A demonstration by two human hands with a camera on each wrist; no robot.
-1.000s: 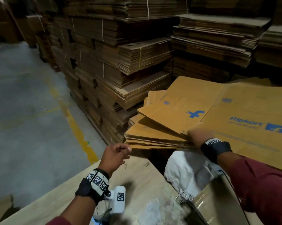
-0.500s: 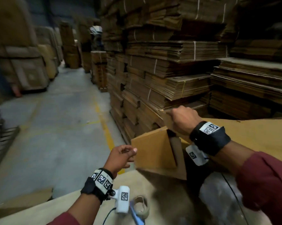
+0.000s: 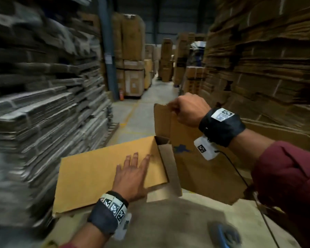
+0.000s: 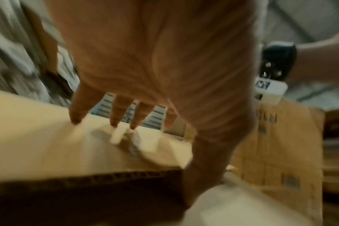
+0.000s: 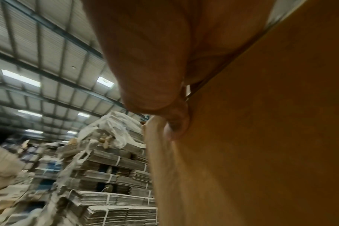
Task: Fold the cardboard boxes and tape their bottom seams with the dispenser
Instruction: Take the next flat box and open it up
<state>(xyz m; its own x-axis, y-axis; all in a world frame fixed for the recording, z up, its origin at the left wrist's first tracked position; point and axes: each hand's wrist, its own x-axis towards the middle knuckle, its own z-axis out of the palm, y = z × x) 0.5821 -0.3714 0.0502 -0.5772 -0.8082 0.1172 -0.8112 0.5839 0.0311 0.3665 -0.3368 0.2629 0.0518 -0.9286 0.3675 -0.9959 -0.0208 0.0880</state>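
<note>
So my right hand (image 3: 187, 109) is pinching the top edge of the upright flap of the cardboard box (image 3: 200, 169), thumb and fingers curled right over the rim, up around 1 o'clock in the head view. Left hand (image 3: 132, 176) is spread flat, fingers straight, pressing on the big panel (image 3: 97, 176) at 7 o'clock. The box sits half-opened on the work surface (image 3: 168, 226) dead centre, one side lying down, the other standing.

My read on handling: it's light corrugated board, stiff along the panels but floppy at the creases, so it'll want to spring back. I'd hold near corners and creases, not mid-flap, or it'll buckle.

Around it: the tape dispenser (image 3: 224, 235), blurry, is at 5 o'clock on the surface, well apart from both hands. Tall stacks of flattened cartons (image 3: 43, 122) crowd 9 and 3 o'clock, with an aisle (image 3: 141, 111) running off at 12. The right wrist's cable (image 3: 240, 176) dangles close to the box, could snag.
</note>
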